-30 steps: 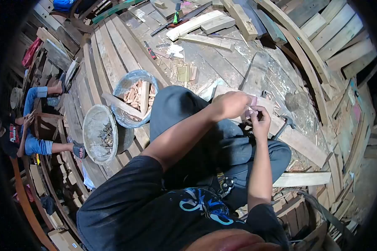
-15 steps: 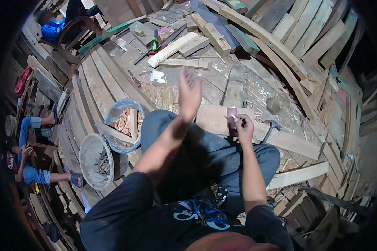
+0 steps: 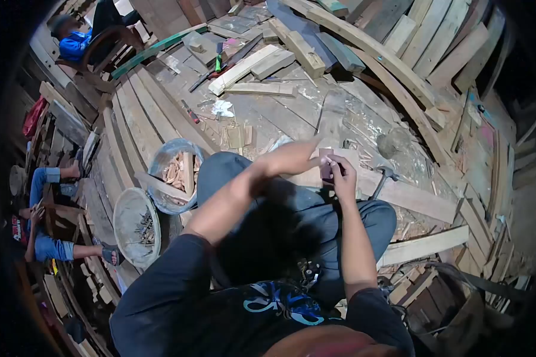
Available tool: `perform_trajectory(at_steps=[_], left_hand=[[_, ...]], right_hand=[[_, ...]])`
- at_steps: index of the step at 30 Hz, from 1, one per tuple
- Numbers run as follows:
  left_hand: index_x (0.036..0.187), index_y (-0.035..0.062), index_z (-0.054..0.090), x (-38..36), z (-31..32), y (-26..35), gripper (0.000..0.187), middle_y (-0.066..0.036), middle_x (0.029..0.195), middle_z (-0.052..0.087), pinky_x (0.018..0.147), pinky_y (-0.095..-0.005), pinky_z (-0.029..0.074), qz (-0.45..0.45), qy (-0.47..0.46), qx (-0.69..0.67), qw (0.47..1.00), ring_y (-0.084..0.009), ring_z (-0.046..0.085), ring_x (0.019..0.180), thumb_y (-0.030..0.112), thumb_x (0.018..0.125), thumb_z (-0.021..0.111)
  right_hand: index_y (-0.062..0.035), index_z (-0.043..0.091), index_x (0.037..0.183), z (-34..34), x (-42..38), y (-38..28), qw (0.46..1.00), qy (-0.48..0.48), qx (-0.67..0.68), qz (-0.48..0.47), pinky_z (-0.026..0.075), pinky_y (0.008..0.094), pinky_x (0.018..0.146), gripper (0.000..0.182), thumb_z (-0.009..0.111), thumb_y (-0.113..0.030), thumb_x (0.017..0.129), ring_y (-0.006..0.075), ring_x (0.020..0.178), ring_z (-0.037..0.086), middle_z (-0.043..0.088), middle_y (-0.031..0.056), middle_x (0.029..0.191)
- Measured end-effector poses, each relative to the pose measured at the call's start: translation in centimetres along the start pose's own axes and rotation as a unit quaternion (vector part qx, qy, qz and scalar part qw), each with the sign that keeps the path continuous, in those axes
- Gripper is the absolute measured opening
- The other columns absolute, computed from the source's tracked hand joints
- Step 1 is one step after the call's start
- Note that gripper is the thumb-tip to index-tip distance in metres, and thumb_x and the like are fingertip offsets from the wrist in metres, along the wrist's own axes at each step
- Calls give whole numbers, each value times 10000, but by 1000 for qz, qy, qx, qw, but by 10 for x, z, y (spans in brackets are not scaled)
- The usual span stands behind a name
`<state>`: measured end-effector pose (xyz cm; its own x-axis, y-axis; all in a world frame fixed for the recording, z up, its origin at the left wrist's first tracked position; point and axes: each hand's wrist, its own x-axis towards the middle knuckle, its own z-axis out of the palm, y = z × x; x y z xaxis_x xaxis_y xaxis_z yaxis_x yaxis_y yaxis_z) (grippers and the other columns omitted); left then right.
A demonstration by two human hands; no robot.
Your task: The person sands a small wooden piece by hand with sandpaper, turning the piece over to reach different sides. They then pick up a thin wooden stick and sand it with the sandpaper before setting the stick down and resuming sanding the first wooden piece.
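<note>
Near the right hand [image 3: 344, 178], a hammer [image 3: 386, 174].

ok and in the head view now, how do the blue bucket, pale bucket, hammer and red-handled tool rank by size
1. Blue bucket and pale bucket: too alike to rank
2. Hammer
3. Red-handled tool

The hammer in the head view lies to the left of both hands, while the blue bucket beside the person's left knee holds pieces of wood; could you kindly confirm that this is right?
Not quite: the head view shows the hammer to the right of both the left hand and the right hand. The blue bucket is as you describe.
</note>
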<state>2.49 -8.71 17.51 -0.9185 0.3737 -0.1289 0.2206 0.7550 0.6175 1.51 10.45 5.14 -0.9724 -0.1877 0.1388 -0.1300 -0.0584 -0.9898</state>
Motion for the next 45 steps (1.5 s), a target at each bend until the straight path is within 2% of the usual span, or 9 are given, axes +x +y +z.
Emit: perform_trajectory(at_steps=[2, 5, 6, 13, 22, 29, 30, 37, 45], left_hand=[[1303, -33, 458, 0, 33, -31, 555, -302, 1022, 622, 841, -468, 475, -25, -28, -2, 999, -434, 607, 961, 354, 918, 560], [1235, -29, 495, 8, 34, -24, 494, -291, 985, 635, 835, -479, 469, -37, -103, 41, 993, -442, 603, 953, 344, 917, 551], [1149, -11, 555, 10, 35, -22, 404, -274, 969, 645, 827, -484, 467, 13, -76, -2, 997, -441, 601, 952, 311, 905, 561], [1093, 37, 623, 18, 47, -31, 275, -258, 964, 648, 828, -494, 463, -25, -75, 61, 995, -436, 601, 955, 220, 902, 548], [1022, 20, 636, 21, 47, -34, 256, -230, 987, 657, 862, -475, 472, -21, -102, 115, 988, -397, 618, 980, 198, 901, 498], [1002, 26, 640, 19, 45, -35, 209, -231, 948, 652, 833, -478, 479, 7, -17, 99, 995, -403, 618, 957, 148, 868, 537], [979, 24, 638, 19, 41, -30, 198, -222, 950, 655, 829, -478, 479, -23, -28, 92, 995, -400, 620, 949, 148, 861, 538], [930, 34, 629, 17, 32, -24, 196, -220, 936, 648, 802, -487, 485, -13, 19, 80, 996, -414, 613, 928, 180, 840, 534], [912, 34, 625, 14, 21, -14, 187, -214, 922, 642, 789, -489, 476, -30, 42, 44, 998, -414, 602, 930, 172, 813, 547]], right_hand=[[22, 657, 1007, -2, 0, -3, 998, -19, -37, -44, 465, 283, 820, 165, 560, -32, 884, 176, 893, 610, 652, 99, 953], [22, 653, 974, -4, -5, 1, 993, -57, -70, -72, 454, 285, 822, 165, 598, -8, 821, 180, 902, 604, 638, 108, 939], [18, 653, 973, -3, -6, 1, 994, -56, -65, -64, 456, 278, 803, 160, 602, -5, 822, 163, 879, 599, 636, 91, 919], [-12, 654, 978, 2, -5, 4, 999, -35, -23, 12, 451, 230, 701, 138, 633, -26, 842, 69, 765, 535, 600, -1, 823], [-3, 643, 989, 4, -3, 16, 998, -46, -32, 6, 433, 221, 723, 165, 649, -3, 825, 73, 790, 523, 604, 9, 852], [-15, 637, 988, 2, -4, 8, 998, -48, -48, 16, 395, 206, 661, 164, 650, 3, 826, 51, 726, 454, 549, -36, 807], [-12, 633, 985, 4, -4, 6, 998, -45, -49, 20, 390, 202, 654, 162, 650, 4, 826, 46, 717, 448, 553, -36, 796], [-7, 624, 1003, 4, -5, 7, 998, -49, -45, -15, 438, 225, 720, 159, 660, -28, 850, 73, 772, 517, 602, -2, 847], [1, 622, 1007, 0, -4, 10, 998, -46, -29, 28, 450, 227, 725, 165, 654, -37, 850, 82, 781, 538, 622, 21, 863]])
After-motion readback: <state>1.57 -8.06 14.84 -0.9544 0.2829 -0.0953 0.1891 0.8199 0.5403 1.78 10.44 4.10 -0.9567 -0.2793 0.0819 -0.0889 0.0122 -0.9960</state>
